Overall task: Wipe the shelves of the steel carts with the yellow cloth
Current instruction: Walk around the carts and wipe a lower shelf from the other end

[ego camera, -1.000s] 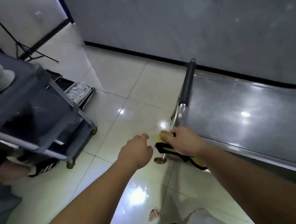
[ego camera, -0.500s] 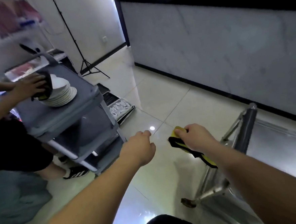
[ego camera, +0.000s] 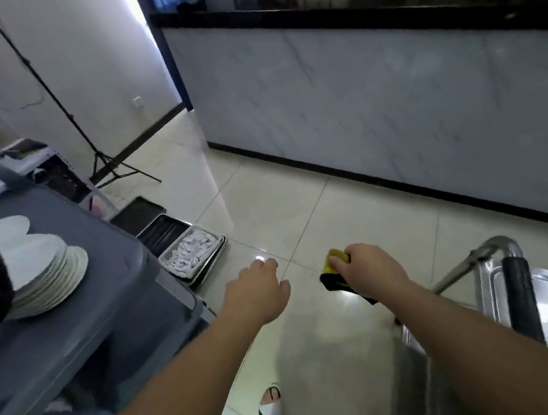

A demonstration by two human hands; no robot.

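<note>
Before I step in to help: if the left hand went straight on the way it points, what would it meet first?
Probably nothing but floor. The left hand points ahead over bare tiles; the tray lies off to its left and the counter stands well beyond. Depth is hard to judge.

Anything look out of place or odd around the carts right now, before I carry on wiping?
Nothing is spilled or damaged. The one oddity: metal trays, one holding small white pieces, lie on the tiled floor beside the grey plastic cart. The right hand grips the yellow cloth in mid-air, off the steel cart.
</note>
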